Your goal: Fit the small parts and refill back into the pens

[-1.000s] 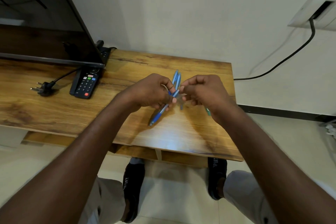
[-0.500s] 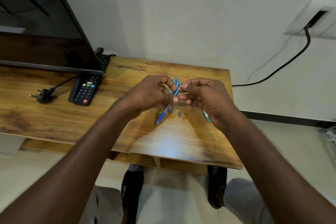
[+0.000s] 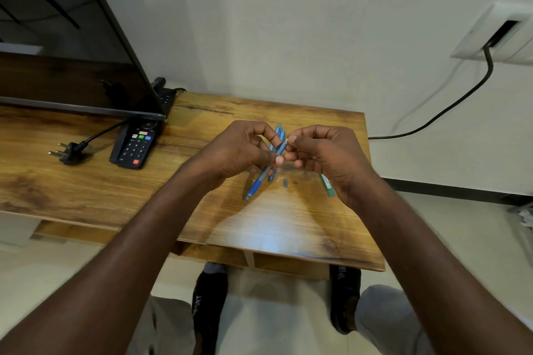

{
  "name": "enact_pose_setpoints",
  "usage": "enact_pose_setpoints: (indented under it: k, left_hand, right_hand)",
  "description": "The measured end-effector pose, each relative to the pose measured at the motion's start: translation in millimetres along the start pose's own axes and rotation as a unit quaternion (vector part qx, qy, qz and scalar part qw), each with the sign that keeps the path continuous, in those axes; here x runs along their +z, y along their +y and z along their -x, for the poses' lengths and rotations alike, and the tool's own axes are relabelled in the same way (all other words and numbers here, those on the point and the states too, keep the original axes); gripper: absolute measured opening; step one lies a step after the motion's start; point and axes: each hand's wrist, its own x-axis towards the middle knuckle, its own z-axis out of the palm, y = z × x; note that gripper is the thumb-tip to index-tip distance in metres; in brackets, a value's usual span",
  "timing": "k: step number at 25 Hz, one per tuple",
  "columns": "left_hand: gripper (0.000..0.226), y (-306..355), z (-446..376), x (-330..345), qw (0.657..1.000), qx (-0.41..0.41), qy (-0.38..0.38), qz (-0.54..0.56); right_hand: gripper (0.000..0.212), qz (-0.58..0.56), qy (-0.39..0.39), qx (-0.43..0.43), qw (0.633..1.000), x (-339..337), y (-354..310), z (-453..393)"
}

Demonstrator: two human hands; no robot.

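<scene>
A: Both hands have risen slightly, still gripping the blue pen (image 3: 261,179) over the tabletop (image 3: 115,190).
B: Left hand (image 3: 240,150) clasps its barrel; right hand (image 3: 323,153) pinches the top end. Another blue pen (image 3: 279,133) lies beneath.

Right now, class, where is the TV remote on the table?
In the head view the TV remote lies on the left part of the wooden table, just under the TV screen's lower corner, with the loose black plug to its left.

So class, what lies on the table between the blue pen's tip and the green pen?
A small grey-blue piece lies between blue pen and green pen, head view.
</scene>
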Motion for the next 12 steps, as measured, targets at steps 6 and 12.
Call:
enact_pose_setpoints:
  k: [6,12]
  left_hand:
    - [0.032,0.0,-0.1,-1.3,1.000,-0.004,0.003,0.007]
    - [0.031,1.3,1.6,-1.4,1.000,0.007,0.001,-0.005]
  right_hand:
    - [0.011,-0.011,-0.009,0.003,1.000,-1.3,-1.5,1.3]
    - [0.011,0.009,-0.011,0.008,1.000,-1.9,-3.7,2.4]
